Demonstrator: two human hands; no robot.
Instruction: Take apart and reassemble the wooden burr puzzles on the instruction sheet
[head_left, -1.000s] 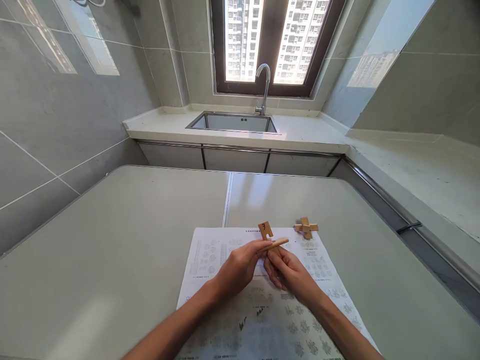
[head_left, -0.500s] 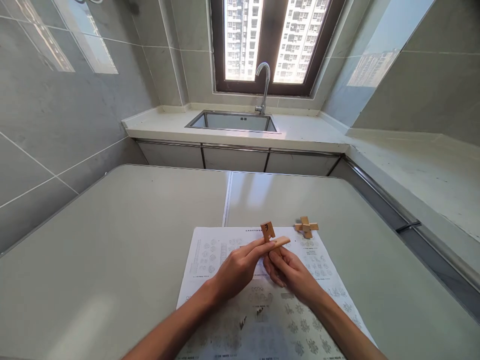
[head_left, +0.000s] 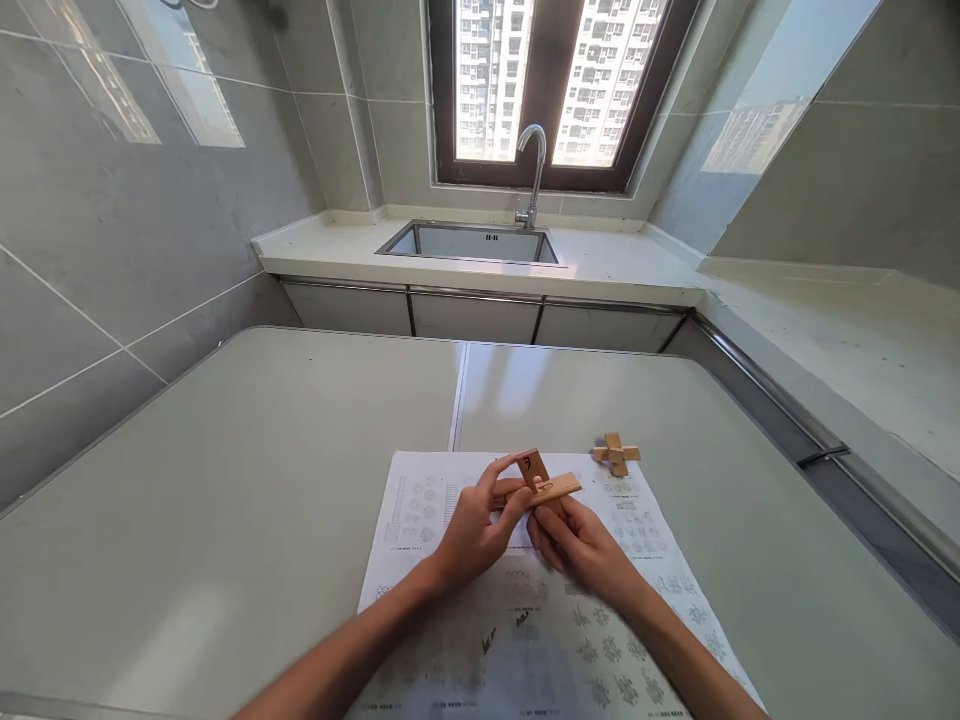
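Note:
Two flat wooden puzzle pieces cross each other between my hands, above the printed sheet. The upright wooden piece bears a dark mark near its top. A paler wooden piece lies across it and points to the right. My left hand is closed on the pieces from the left, with its index finger up at the marked piece and its thumb at the crosswise one. My right hand pinches the lower part of the upright piece, whose bottom end is hidden by the fingers.
A printed sheet with small diagrams lies under my hands on the pale table. By its upper right corner sits an assembled wooden cross. Beyond the table are a counter with a sink and a tap.
My left index finger has lifted to the top of the marked piece, and the left thumb now shows at the crosswise piece. The right hand has stayed nearly in place.

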